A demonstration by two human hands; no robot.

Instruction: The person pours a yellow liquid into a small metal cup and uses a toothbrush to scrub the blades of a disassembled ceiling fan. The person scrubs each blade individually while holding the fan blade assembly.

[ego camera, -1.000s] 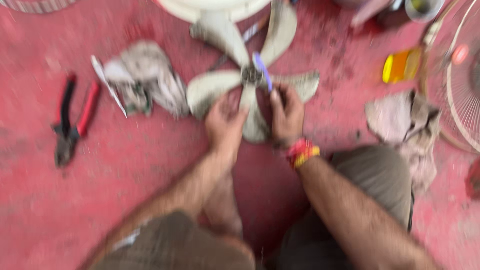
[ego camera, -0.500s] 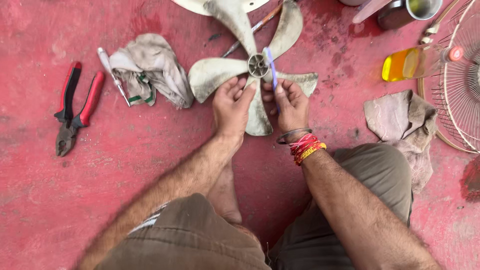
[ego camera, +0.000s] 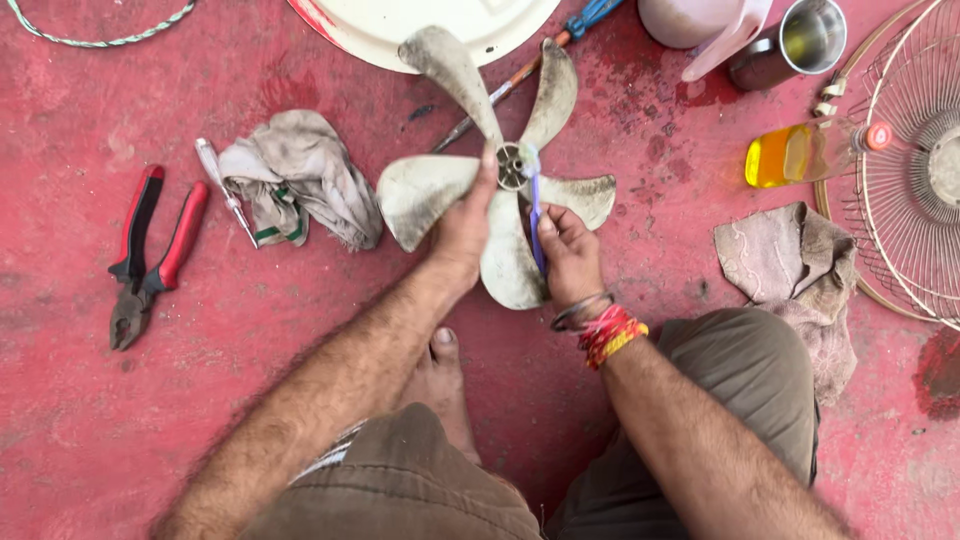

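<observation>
A dirty grey fan blade [ego camera: 425, 190] with several paddles lies on the red floor. My left hand [ego camera: 462, 232] grips it beside the hub, fingers on the blade. In my right hand [ego camera: 568, 255] is a purple toothbrush [ego camera: 535, 215]; its bristle end rests on the hub [ego camera: 512, 166]. Coloured bands circle my right wrist. One bare foot [ego camera: 440, 385] shows between my knees.
Red-handled pliers [ego camera: 150, 250] lie at left, beside a small screwdriver [ego camera: 225, 190] and a grey rag [ego camera: 300, 180]. A second rag [ego camera: 800, 270], a wire fan guard [ego camera: 915, 160], a bottle of yellow liquid [ego camera: 790, 155], a metal cup [ego camera: 800, 45] and a white cover [ego camera: 430, 25] surround the blade.
The view has shifted so the blade sits lower in frame. My left hand has slid up to the hub, and the toothbrush now points at the hub.
</observation>
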